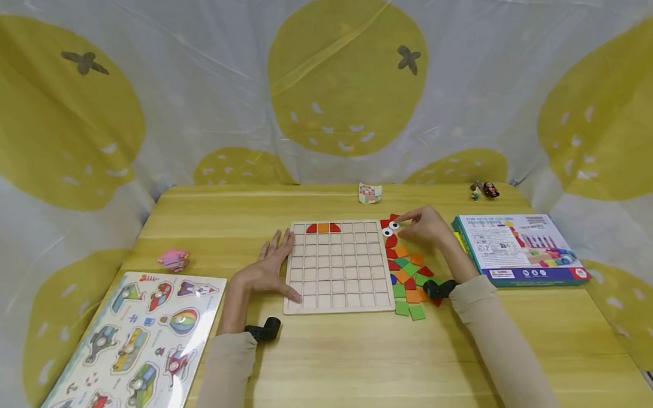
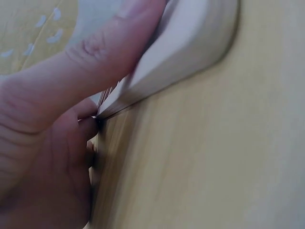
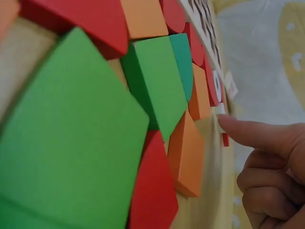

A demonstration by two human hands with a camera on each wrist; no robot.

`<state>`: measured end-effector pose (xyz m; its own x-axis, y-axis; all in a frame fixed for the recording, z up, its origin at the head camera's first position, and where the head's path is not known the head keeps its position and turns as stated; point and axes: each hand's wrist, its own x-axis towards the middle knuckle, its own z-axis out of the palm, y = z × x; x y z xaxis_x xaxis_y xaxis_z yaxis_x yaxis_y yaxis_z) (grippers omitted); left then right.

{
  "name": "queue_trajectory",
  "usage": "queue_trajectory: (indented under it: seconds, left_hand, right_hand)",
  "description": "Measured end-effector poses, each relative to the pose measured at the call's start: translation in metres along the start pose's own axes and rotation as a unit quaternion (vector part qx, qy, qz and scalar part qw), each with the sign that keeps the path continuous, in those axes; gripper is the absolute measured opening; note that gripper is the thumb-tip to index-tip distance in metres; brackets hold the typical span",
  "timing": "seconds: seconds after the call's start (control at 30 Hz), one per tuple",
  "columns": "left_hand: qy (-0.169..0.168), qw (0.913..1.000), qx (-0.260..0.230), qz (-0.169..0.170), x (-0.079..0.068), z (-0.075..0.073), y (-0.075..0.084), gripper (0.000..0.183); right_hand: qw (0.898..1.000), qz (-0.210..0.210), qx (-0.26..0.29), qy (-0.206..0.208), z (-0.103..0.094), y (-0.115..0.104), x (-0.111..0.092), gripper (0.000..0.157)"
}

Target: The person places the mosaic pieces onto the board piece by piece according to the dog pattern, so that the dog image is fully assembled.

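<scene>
A wooden grid board (image 1: pixel 338 266) lies flat on the table, with an orange square (image 1: pixel 323 227) between two red curved tiles in its top row. My left hand (image 1: pixel 266 269) rests along the board's left edge, fingers spread and thumb over the near left corner. Beside the board's far right corner my right hand (image 1: pixel 427 224) has thumb and index finger at a round white eye tile (image 1: pixel 394 225), pinching its edge. A second eye tile (image 1: pixel 387 232) lies just left of it. In the right wrist view a fingertip (image 3: pixel 228 122) touches a white edge.
Loose green (image 1: pixel 416 312), orange and red tiles lie along the board's right side. A boxed bead set (image 1: pixel 522 248) sits farther right. At left are a picture puzzle board (image 1: pixel 142 348) and a pink toy (image 1: pixel 173 260). A small patterned card (image 1: pixel 370 193) and figurines (image 1: pixel 482 191) stand at the back.
</scene>
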<state>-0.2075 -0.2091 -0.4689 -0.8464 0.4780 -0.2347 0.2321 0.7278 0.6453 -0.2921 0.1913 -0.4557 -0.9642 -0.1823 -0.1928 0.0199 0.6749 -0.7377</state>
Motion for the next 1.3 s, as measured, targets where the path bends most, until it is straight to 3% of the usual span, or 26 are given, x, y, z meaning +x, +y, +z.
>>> queue_trajectory:
  seconds: [0.5, 1.1, 1.3]
  left_hand:
    - [-0.004, 1.0000, -0.004, 0.007, -0.001, -0.002, 0.002, 0.147]
    - [0.002, 1.0000, 0.003, 0.007, 0.000, 0.000, 0.000, 0.146]
    - [-0.004, 1.0000, 0.000, 0.004, -0.002, -0.001, -0.001, 0.145]
  right_hand:
    - [0.999, 0.009, -0.005, 0.034, 0.006, -0.002, 0.010, 0.020]
    - [1.000, 0.003, -0.030, -0.001, -0.001, 0.003, 0.007, 0.027]
    - [0.999, -0.011, -0.032, 0.030, 0.002, -0.001, 0.004, 0.028]
